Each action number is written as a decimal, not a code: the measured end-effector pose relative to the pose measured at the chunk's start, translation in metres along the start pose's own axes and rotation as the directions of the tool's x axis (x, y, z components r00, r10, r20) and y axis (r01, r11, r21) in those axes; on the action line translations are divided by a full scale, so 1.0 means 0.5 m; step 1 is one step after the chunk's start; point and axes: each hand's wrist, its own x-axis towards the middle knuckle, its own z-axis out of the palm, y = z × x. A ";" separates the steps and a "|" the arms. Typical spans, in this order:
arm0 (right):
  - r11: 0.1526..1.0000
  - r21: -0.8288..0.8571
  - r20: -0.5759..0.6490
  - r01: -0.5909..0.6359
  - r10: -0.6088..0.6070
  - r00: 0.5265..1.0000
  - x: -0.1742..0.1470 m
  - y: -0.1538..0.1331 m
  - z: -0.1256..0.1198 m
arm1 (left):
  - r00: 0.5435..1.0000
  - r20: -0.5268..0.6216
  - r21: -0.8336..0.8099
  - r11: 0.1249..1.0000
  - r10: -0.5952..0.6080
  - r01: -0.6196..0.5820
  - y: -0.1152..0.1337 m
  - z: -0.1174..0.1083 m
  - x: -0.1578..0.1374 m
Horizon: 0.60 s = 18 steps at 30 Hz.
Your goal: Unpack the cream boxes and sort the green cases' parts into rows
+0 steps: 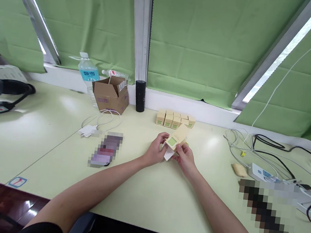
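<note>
Between my two hands is a small cream-yellow carton (178, 135) with a green square on its face, tilted above the table. A white flap (169, 154) sticks out at its lower end. My left hand (157, 149) grips the carton's left side, fingers curled. On the right side, my right hand (186, 158) holds it with the thumb on its face; some fingers are hidden behind. Just beyond my hands, a row of several like cartons (168, 120) stands on the table by the wall.
Behind to the left are an open cardboard box (109, 99), a large water bottle (88, 72) and a black cylinder (139, 96). A charger (88, 131) and phone (107, 150) lie left. Cables and a power strip (262, 173) spread right. A headset (5, 94) sits far left.
</note>
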 end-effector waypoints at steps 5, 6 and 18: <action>0.999 0.017 -0.030 -0.029 0.030 0.999 0.002 -0.002 0.000 | 0.996 0.083 -0.039 0.999 -0.031 0.034 0.004 0.002 -0.001; 0.999 0.018 -0.042 -0.035 0.036 0.998 0.003 -0.003 -0.001 | 0.994 0.105 -0.034 0.998 -0.039 0.043 0.007 0.001 -0.001; 0.989 -0.140 -0.078 0.046 -0.058 0.995 0.006 0.002 -0.013 | 0.990 0.071 -0.215 0.967 -0.123 0.135 0.006 -0.005 0.007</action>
